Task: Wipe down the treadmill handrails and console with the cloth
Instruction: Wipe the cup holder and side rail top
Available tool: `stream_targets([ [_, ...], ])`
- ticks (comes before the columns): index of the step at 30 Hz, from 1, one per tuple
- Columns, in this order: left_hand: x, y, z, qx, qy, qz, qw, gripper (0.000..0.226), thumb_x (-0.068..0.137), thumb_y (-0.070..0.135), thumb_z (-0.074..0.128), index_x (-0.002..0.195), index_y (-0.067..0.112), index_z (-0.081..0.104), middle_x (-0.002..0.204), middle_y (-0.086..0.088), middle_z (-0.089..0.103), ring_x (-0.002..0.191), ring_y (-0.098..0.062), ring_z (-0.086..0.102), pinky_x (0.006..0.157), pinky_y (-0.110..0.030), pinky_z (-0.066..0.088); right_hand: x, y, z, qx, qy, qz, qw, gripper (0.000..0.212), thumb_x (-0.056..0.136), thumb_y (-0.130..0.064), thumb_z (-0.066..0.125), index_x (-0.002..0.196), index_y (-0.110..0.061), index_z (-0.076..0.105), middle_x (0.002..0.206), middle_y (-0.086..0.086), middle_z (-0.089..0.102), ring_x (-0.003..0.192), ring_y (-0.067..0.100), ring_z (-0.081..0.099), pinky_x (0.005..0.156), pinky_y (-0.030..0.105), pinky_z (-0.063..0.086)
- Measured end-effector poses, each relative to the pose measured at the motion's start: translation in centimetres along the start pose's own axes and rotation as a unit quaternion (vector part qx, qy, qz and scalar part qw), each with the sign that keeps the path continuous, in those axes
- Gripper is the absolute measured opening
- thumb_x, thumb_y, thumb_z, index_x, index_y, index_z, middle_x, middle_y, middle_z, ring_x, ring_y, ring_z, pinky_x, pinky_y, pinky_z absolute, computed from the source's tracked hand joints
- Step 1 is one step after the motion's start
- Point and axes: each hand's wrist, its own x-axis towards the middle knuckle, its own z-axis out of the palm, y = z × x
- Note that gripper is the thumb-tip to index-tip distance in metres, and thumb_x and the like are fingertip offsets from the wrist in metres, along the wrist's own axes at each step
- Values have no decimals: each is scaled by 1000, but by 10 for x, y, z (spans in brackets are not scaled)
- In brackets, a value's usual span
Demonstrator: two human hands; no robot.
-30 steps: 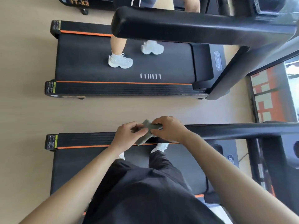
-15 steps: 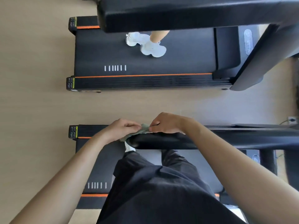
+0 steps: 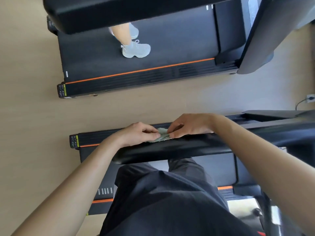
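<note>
The left hand (image 3: 141, 133) pinches one end of a small pale green terry cloth (image 3: 162, 136) between curled fingers and thumb. The right hand (image 3: 189, 125) pinches the other end the same way, so both are grasping the cloth and neither is free. The cloth sits bunched between the two hands, lying on top of the long black padded handrail (image 3: 179, 150), not far from its rounded free end. The step in hand looks like spreading or refolding the cloth before a pass along the rail. To do it well, the person would flatten the cloth into a broad pad and let one hand wrap it over the top and sides of the rail. It could then be drawn in one steady, firm stroke from the free end toward the upright, so the underside is reached too; a bunched cloth would touch only a narrow strip. Counting what shows: two hands, one cloth, and one handrail on the near black treadmill (image 3: 92, 139) with orange trim; its console is not clearly in view. Beyond a strip of tan wooden floor (image 3: 34, 108) lies a second treadmill (image 3: 170, 53), making two, with one rail of its own and another person's leg on the belt. One pale trainer (image 3: 136, 50) is plain to see and a second is partly hidden. One wall socket (image 3: 309, 97) sits at the right edge.
</note>
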Motion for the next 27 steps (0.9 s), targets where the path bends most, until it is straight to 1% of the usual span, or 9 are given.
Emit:
stream_targets([
  [5,22,28,16,-10,-12,25,1000,53,70,77,58,115,52,70,112,23,71,110,-4,63,105,-37,48,-11,30,-19,-8,-36,-2,999,30,94,-47,63,124,-44,66,118,-20,67,114,6,57,111,37,37],
  [10,34,50,22,-45,-51,58,996,34,85,50,68,118,51,69,114,18,71,109,-3,64,97,-30,51,-26,57,-36,-13,-68,8,998,29,95,-45,62,123,-51,65,121,-26,64,116,2,54,111,35,35],
  [14,49,65,27,-62,-85,72,992,34,82,45,69,116,46,70,118,6,71,113,-15,65,105,-42,49,-41,83,-49,-10,-69,21,997,28,95,-40,61,121,-49,67,89,-39,63,101,-3,55,96,29,35],
  [16,59,75,31,-49,-103,76,991,38,77,53,69,115,48,70,120,5,71,115,-16,64,108,-44,47,-51,94,-54,-4,-62,25,998,27,95,-35,61,117,-50,69,87,-39,63,100,-4,55,94,27,34],
  [20,83,98,42,-24,-142,80,986,43,75,59,67,117,53,69,125,4,70,118,-12,62,111,-42,44,-73,114,-62,22,-42,40,998,27,96,-31,62,116,-46,71,100,-32,68,106,0,58,100,29,38],
  [21,88,105,45,-26,-151,82,985,43,76,57,67,118,52,69,125,5,70,116,-11,63,109,-39,45,-80,118,-64,25,-34,44,998,27,96,-29,63,116,-45,71,103,-29,69,108,2,59,103,30,38],
  [23,97,120,52,-40,-165,88,982,42,80,47,68,122,46,69,123,9,71,109,-7,65,99,-31,48,-95,125,-69,6,-17,50,999,29,94,-28,62,115,-45,72,95,-32,68,102,1,60,102,29,40],
  [25,104,136,60,-51,-171,94,979,41,84,38,67,125,40,69,117,12,72,98,-1,65,88,-21,45,-110,137,-75,-7,3,65,998,27,88,-35,61,111,-44,74,88,-26,70,96,9,62,98,32,43],
  [27,113,150,69,-54,-174,101,978,41,85,38,66,125,42,69,115,5,73,94,-4,63,86,-20,44,-125,150,-80,-6,38,92,995,27,81,-51,58,95,-36,75,89,-11,71,92,21,63,92,36,47],
])
